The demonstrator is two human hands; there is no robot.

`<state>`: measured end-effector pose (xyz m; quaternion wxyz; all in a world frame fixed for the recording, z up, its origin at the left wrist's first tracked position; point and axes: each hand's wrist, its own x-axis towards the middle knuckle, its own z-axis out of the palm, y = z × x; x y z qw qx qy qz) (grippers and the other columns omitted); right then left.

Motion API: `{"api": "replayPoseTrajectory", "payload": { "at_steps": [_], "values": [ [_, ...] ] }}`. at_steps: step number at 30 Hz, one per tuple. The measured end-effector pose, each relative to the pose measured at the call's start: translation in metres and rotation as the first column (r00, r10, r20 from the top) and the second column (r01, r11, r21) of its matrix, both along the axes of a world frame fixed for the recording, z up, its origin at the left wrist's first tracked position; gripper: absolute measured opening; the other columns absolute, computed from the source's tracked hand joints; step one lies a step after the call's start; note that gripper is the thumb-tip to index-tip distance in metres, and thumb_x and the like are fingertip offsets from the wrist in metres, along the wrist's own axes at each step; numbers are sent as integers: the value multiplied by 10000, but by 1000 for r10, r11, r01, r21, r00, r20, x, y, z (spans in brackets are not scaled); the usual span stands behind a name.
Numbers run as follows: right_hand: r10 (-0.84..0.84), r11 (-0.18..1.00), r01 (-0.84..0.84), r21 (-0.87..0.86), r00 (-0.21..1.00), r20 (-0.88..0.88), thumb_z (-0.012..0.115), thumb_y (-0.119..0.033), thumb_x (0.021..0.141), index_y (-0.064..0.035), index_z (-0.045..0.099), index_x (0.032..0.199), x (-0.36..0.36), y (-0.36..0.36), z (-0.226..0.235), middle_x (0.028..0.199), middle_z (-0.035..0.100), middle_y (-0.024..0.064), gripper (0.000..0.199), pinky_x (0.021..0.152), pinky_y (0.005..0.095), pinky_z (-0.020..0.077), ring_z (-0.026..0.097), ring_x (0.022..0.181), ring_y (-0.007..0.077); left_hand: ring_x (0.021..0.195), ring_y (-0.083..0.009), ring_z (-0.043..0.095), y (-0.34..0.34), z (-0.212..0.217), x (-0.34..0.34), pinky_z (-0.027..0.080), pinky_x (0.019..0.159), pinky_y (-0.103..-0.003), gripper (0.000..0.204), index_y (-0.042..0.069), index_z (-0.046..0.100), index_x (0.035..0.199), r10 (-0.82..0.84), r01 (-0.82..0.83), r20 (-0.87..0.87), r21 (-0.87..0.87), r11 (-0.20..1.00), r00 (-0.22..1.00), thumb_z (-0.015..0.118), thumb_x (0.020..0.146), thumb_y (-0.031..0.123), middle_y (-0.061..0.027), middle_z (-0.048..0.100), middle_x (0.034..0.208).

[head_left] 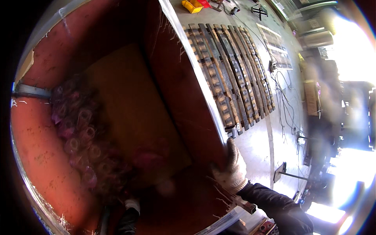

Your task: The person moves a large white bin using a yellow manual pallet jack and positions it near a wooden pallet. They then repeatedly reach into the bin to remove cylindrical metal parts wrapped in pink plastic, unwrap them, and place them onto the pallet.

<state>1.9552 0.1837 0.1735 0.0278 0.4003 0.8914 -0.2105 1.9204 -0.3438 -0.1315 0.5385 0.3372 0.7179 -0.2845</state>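
A deep, red-walled box (39,145) with a pale rim fills the left and middle of the head view. Inside, along its left wall, lie several round, ring-like pieces (84,117) in clear and purplish wrapping; their exact kind is hard to make out in the shade. My left hand (132,203), in a pale glove, reaches down at the near end of these pieces, its fingers lost in shadow. Gripping the right wall's rim is my right hand (234,170), in a whitish knit glove, with fingers over the inner side.
A brown sheet (125,102) covers the box's bottom, with a blurred purple piece (149,158) on it. Beyond the right wall lies a slatted wooden pallet (231,70). Cables (286,105) trail over the floor, and a yellow bin (192,5) stands farther off.
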Motion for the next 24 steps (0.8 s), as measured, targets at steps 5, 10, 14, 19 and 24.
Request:
{"api": "replayPoseTrajectory", "payload": {
  "at_steps": [5, 10, 14, 19, 24],
  "values": [
    [21, 1000, -21, 1, 1000, 2, 808, -201, 754, 29, 374, 1486, -2, 1, 6, 1290, 583, 313, 882, 980, 505, 519, 606, 1165, 472, 1360, -349, 499, 20, -27, 1, 502, 919, -554, 529, 125, 528, 1478, -51, 69, 63, -322, 944, 997, 582, 979, 293, -153, 455, 1553],
    [23, 1000, -22, 22, 998, -54, 799, -193, 768, 27, 427, 1456, 0, 2, -2, 1280, 594, 305, 812, 975, 491, 525, 617, 1149, 467, 1287, -360, 559, 31, -19, -21, 405, 1069, -610, 525, 41, 597, 1383, 93, -146, -280, -176, 974, 956, 594, 933, 312, -154, 537, 1473],
    [13, 1000, -12, 13, 997, -71, 804, -192, 765, 28, 456, 1430, -1, 3, 1, 1278, 605, 285, 782, 963, 486, 531, 629, 1133, 454, 1251, -319, 585, 16, -20, -16, 359, 1126, -610, 529, 17, 588, 1378, 183, -226, -492, -28, 974, 851, 557, 945, 320, -174, 591, 1396],
    [-2, 999, 5, 44, 998, -69, 817, -196, 759, 28, 482, 1403, -4, 1, 0, 1240, 634, 260, 760, 941, 478, 541, 644, 1107, 441, 1216, -287, 593, 33, -6, -21, 372, 1110, -568, 498, 35, 591, 1365, 304, -396, -488, -96, 913, 818, 548, 961, 322, -160, 610, 1352],
    [-29, 999, 32, 31, 995, -94, 799, -173, 765, 50, 531, 1348, -9, -1, 2, 1149, 664, 262, 679, 908, 477, 555, 662, 1040, 442, 1182, -269, 597, 34, 12, -23, 394, 1079, -521, 463, 55, 607, 1340, 219, -297, -270, -294, 908, 938, 564, 967, 327, -138, 623, 1319]
  ]
}}
